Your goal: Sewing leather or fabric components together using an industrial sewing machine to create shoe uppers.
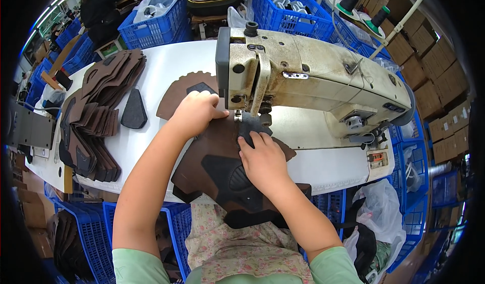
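A dark brown leather-like panel with black patches lies under the presser foot of a worn cream sewing machine. Its lower part hangs over the table's front edge toward my lap. My left hand is left of the needle area, fingers curled on the panel and one tip beside the foot. On the near right of the foot, my right hand rests with fingers apart on a small black patch. The panel's toothed far edge and another black patch show behind my left hand.
Stacked brown panels and a loose black patch lie on the white table at left. Blue crates stand beyond and below the table. Thread cones are at far right. Two people sit at the back.
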A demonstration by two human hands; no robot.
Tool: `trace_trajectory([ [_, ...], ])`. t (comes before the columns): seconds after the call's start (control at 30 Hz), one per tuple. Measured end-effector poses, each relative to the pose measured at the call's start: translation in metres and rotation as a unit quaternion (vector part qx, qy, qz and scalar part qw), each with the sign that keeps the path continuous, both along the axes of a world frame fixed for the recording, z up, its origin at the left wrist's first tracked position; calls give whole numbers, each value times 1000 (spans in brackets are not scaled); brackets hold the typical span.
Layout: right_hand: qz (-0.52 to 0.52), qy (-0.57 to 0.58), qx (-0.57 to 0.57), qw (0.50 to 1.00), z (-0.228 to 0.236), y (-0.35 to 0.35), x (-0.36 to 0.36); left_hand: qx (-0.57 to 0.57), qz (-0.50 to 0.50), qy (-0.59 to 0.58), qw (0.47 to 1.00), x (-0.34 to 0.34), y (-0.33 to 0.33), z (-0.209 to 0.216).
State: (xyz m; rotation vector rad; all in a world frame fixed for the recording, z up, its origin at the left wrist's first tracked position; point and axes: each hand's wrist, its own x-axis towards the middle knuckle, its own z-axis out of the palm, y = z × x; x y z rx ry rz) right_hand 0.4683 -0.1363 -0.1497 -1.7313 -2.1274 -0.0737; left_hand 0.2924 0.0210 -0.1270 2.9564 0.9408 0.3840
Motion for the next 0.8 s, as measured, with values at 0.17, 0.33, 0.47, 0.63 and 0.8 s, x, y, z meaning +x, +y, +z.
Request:
trace_trajectory([
  [0.17,-2,2,-5,1000,1,3,-1,-42,33,-27,998,0,2,-8],
  [0.33,-3,2,9,1000,2,8,4,-12,12,-32,999,-1,7,-9],
  [0.47,12,13,35,999,-4,14,11,-6,21,-30,999,-3,11,-13],
  [0.63,28,39,28,998,-4,18,28,-123,63,36,990,4,-8,18],
  [0.8,71,64,28,995,-7,18,40,92,-187,139,968,-25,-23,21],
])
